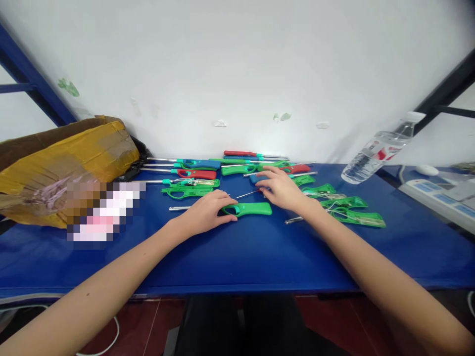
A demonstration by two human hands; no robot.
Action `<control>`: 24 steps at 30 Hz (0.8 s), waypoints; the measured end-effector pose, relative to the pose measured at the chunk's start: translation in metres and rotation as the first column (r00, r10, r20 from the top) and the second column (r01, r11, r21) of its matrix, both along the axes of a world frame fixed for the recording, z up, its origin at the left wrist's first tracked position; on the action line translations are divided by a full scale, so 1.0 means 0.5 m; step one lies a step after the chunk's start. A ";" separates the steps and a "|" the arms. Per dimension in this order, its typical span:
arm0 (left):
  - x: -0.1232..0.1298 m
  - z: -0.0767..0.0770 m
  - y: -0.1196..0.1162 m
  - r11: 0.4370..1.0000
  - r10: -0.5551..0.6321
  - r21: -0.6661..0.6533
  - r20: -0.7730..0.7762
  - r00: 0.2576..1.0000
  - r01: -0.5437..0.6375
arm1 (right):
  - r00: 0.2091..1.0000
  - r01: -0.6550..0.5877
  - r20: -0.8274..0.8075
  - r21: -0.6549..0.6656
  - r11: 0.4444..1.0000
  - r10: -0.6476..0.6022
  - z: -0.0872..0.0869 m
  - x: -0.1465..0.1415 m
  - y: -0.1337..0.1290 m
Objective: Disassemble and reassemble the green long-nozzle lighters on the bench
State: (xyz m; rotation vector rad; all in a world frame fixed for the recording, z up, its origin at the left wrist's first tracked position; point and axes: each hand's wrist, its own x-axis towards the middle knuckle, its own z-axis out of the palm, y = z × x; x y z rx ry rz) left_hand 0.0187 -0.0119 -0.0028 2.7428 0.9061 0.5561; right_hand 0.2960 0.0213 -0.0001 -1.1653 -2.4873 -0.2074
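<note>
On the blue table, a green lighter (pixel 254 209) with a metal tube lies sideways in front of me. My left hand (pixel 211 212) is closed round its trigger end, thumb at the near side and fingers on the far side. My right hand (pixel 278 187) is just beyond the lighter's handle, its fingers bent around the blue handle of a screwdriver (pixel 254 179) with a thin metal shaft; the fingers hide part of it. To the right lie opened green lighter shells (pixel 365 219). Behind my left hand are a red lighter (pixel 196 174) and a blue lighter (pixel 202 164).
A taped cardboard box (pixel 70 168) stands at the left, beside a pixelated patch. More lighters, one red (pixel 239 153), lie along the white wall. A tilted water bottle (pixel 382 148) and a white power strip (pixel 438 198) are at the right. The table's front edge (pixel 230 288) is near me.
</note>
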 end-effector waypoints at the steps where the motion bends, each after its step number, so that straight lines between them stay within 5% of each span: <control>1: 0.001 -0.001 0.000 1.000 -0.004 0.012 -0.003 1.000 0.004 | 0.999 -0.001 0.035 0.004 1.000 0.001 0.005 0.001 0.002; 13: -0.055 0.016 0.059 0.951 0.220 0.190 0.141 0.965 -0.244 | 0.999 -0.041 0.009 -0.049 0.998 0.042 0.004 0.033 0.016; 24: -0.017 -0.004 0.092 0.969 0.214 0.105 0.097 0.972 -0.224 | 0.960 0.075 -0.275 0.067 0.995 -0.053 0.021 0.006 -0.008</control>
